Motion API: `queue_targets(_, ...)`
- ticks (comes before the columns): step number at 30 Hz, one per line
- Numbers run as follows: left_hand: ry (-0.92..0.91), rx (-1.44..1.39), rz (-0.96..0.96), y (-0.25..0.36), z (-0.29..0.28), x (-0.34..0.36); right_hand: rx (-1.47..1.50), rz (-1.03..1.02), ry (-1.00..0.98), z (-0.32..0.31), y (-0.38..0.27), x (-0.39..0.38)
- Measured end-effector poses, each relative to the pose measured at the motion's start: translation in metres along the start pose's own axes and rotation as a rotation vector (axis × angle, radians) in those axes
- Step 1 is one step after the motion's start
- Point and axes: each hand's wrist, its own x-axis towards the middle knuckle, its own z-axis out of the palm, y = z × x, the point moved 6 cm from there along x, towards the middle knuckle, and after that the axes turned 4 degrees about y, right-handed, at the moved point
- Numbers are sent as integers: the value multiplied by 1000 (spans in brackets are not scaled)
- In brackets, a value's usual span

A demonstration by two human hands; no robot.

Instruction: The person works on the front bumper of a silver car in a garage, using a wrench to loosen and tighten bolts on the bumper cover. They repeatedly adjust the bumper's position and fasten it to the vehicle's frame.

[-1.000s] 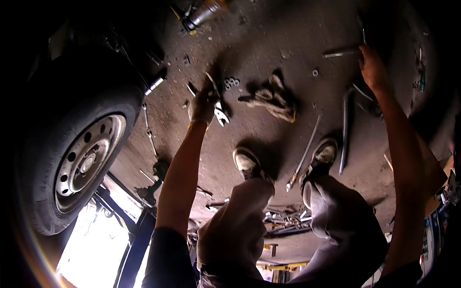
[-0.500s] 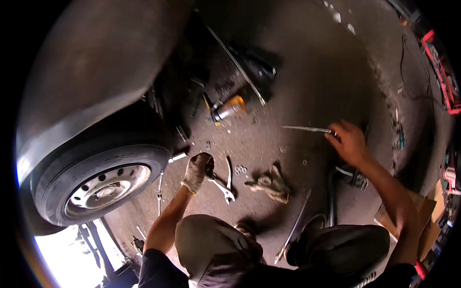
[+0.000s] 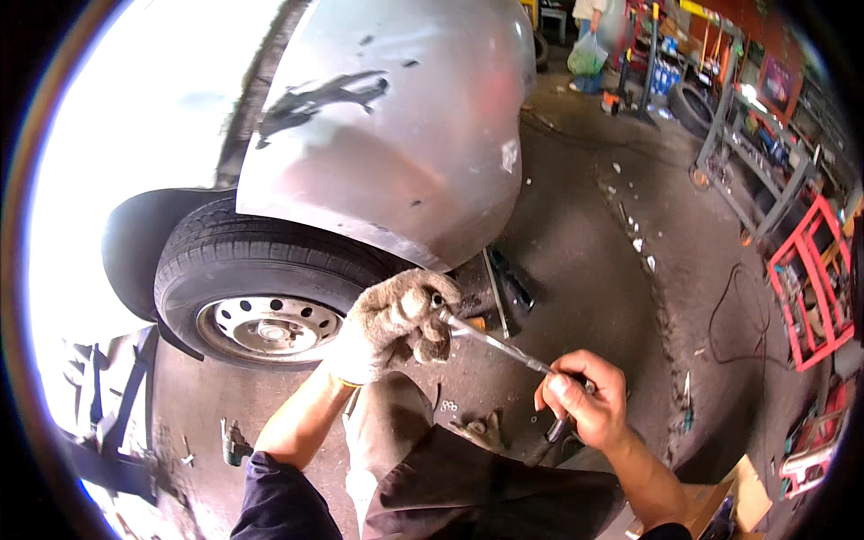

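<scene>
My left hand (image 3: 387,324), in a dirty knit glove, is raised before the car wheel (image 3: 270,328). Its fingers curl round a small ring-shaped metal part (image 3: 438,301). My bare right hand (image 3: 585,396) grips a slim metal rod tool (image 3: 504,346), slanting up and left. The tool's far end meets the gloved fingers beside the small part; whether it enters the part I cannot tell. Below, on the floor, lie a spare work glove (image 3: 484,430) and several small metal rings (image 3: 448,406), both near my knees.
A silver car fender (image 3: 387,153) overhangs the tyre. A long metal bar (image 3: 497,292) lies on the floor beyond my hands. At right stand a red tool cart (image 3: 814,283) and a grey metal rack (image 3: 751,162). A person (image 3: 589,22) carries a green bag at the back.
My view has lifted toward the fender and workshop. My hands have come together; the right has brought the rod tool to the left, which was lower, near the pliers on the floor.
</scene>
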Motion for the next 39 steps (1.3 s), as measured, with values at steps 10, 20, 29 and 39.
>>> queue_targets(10, -44, 231, -35, 16, 6, -26, -386, -42, 66, 2, -42, -5)
queue_targets(20, -152, 323, 16, 31, -13, -49, -729, -396, -43, 62, -107, 7)
queue_targets(29, -82, 242, 170, 91, -4, -39, 415, -31, 56, 78, -100, 16)
queue_targets(39, -62, 56, 72, 144, 2, -30, 563, -355, -5, 107, -140, 2)
